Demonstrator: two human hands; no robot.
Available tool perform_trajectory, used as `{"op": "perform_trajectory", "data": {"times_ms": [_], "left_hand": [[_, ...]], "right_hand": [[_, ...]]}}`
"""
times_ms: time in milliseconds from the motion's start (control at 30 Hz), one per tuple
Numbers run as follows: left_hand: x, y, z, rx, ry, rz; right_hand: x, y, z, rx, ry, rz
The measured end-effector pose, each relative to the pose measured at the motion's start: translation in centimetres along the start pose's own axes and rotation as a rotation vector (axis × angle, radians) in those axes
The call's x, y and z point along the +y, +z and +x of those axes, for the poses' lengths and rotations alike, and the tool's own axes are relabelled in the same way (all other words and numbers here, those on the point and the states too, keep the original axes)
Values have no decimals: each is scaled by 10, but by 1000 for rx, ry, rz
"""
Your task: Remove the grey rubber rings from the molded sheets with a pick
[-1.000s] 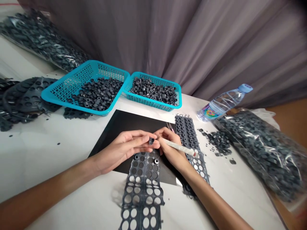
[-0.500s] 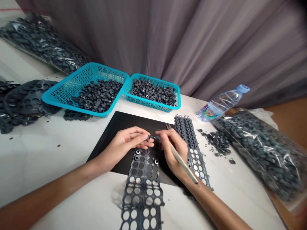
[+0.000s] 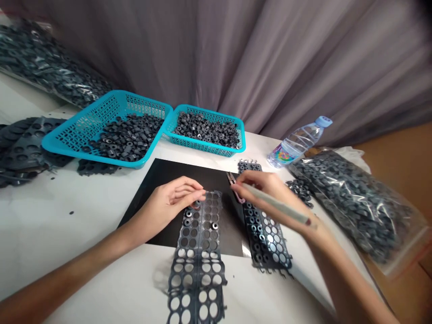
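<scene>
My left hand (image 3: 172, 200) rests on the black mat (image 3: 162, 180) with its fingers curled, the fingertips touching the top left corner of a dark rubber sheet full of round holes (image 3: 199, 252). My right hand (image 3: 270, 191) is closed on a thin white stick-like tool (image 3: 280, 206) that points back along my wrist. It hovers over a second perforated sheet (image 3: 265, 229), with its fingertips by a small pair of pink-handled snips (image 3: 234, 185). A few small rings still sit in the nearer sheet.
Two turquoise baskets (image 3: 67, 135) (image 3: 241, 135) hold small dark rubber rings. A water bottle (image 3: 297, 141) lies at the right beside a clear bag of rings (image 3: 351, 198). More perforated sheets (image 3: 20, 148) and another bag (image 3: 43, 72) lie at the left. A grey curtain hangs behind.
My hands have parted. The left has dropped onto the top of the nearer sheet, and the right has swung to the right over the second sheet with the tool. The small ring between them is gone.
</scene>
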State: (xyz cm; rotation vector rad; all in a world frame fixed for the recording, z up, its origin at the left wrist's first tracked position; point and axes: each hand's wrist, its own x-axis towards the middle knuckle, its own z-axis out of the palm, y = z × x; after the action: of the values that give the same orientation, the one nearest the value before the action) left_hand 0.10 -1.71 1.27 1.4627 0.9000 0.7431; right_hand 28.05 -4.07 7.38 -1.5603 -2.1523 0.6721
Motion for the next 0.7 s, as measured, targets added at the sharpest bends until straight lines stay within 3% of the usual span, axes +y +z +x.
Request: {"op": "perform_trajectory", "data": {"times_ms": [33, 133, 200, 267, 367, 467, 600, 700], "left_hand": [[1, -3, 0, -5, 5, 58], [0, -11, 2, -45, -7, 151], [-4, -15, 3, -83, -23, 117], [-7, -16, 4, -103, -34, 89], [-8, -17, 5, -69, -18, 136], [-1, -18, 5, -21, 44, 227], [7, -27, 6, 50, 129, 412], [4, -35, 8, -63, 128, 489]], "right_hand": [[11, -17, -5, -57, 40, -65], [46, -58, -24, -52, 270, -216], [60, -72, -33, -46, 365, -258], [59, -70, -33, -29, 356, -266], [32, -41, -21, 24, 171, -218], [-4, 10, -5, 98, -29, -145], [-28, 71, 2, 13, -232, -82], [-31, 94, 1, -2, -268, -79]]}}
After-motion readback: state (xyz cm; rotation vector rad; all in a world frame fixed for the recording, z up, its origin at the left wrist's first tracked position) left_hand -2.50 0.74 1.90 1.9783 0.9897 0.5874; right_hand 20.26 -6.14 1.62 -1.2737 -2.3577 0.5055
